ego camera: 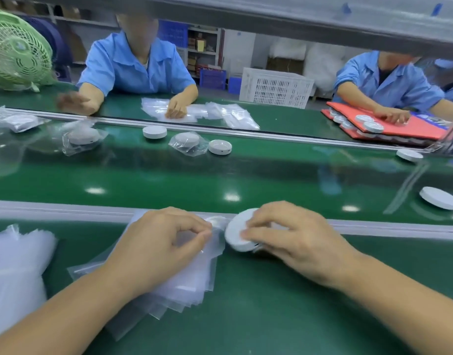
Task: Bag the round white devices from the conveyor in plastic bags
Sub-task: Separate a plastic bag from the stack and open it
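My right hand (294, 234) grips a round white device (237, 233), tilted on its edge, on the near green bench. Just left of it my left hand (163, 242) pinches the top edge of a clear plastic bag (215, 226) that lies on a fanned stack of bags (184, 285). On the shiny green conveyor (220, 175) lie bare devices at the right (439, 198), far right (409, 155), and middle (219, 146) (154, 131). Bagged devices sit beside them at the middle (188, 142) and left (83, 137).
A second pile of clear bags (15, 272) lies at my left. Across the belt two people in blue shirts work, one over bags (199, 112), one over red trays (399, 126) holding devices. A green fan (17, 49) stands far left. A metal rail (297, 11) runs overhead.
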The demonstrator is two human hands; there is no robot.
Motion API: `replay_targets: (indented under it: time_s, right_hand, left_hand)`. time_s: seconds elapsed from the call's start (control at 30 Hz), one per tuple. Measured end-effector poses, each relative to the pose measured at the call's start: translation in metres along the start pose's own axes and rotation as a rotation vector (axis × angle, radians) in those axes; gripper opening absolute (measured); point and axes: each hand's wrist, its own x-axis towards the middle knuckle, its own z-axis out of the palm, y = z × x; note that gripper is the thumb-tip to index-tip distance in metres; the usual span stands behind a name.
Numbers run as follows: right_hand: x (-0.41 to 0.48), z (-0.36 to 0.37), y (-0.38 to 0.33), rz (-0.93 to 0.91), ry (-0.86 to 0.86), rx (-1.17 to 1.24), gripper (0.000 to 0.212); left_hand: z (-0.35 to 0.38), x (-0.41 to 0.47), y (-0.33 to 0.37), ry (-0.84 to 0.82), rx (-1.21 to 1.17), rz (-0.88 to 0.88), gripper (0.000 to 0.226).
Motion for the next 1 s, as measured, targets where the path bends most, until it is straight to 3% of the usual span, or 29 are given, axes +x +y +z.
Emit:
replay_targets:
  time_s: [0.13,0.2,0.27,0.3,0.4,0.47,0.53,0.67,0.8,0.9,0.97,1.0]
  right_hand:
    - [0.01,0.014,-0.039,0.107,0.176,0.238,0.018]
    - [0.015,0.017,-0.05,0.344,0.347,0.422,0.02]
    - [0.019,0.018,-0.057,0.602,0.461,0.638,0.023]
    - [0.02,0.02,-0.057,0.647,0.451,0.706,0.025]
    - [0.026,0.02,-0.056,0.626,0.219,0.86,0.029]
    - [0.031,0.02,-0.052,0.618,0.115,0.917,0.025]
    - [0.04,0.022,-0.042,0.653,0.129,0.783,0.018]
    - [0.076,0.028,0.016,0.743,0.245,0.464,0.005]
    - [0.121,0.045,0.1,0.853,0.251,0.222,0.027]
    - [0.14,0.068,0.148,0.98,-0.044,-0.003,0.026]
    - [0.141,0.087,0.157,1.013,-0.337,-0.019,0.03]
    - [0.141,0.093,0.155,0.988,-0.405,0.009,0.032]
  left_hand:
    - [0.003,-0.002,0.007,-0.059,-0.17,0.03,0.017]
    - [0.001,-0.003,0.015,-0.173,-0.356,0.034,0.033]
    - [0.002,-0.003,0.021,-0.17,-0.438,0.039,0.057]
    - [0.004,-0.003,0.022,-0.104,-0.451,0.049,0.058]
    - [0.017,-0.002,0.03,0.176,-0.515,0.081,0.027]
    - [0.02,-0.002,0.03,0.262,-0.578,0.038,0.02]
    - [0.018,0.0,0.028,0.268,-0.508,0.01,0.022]
    - [0.006,0.004,0.022,0.267,-0.132,0.032,0.032]
    - [0.001,0.004,0.011,0.002,0.213,0.156,0.015]
    - [0.005,0.003,0.006,-0.21,0.278,0.188,0.021]
    - [0.012,0.004,0.006,-0.258,0.31,0.204,0.023]
    - [0.015,0.004,0.007,-0.239,0.313,0.213,0.025]
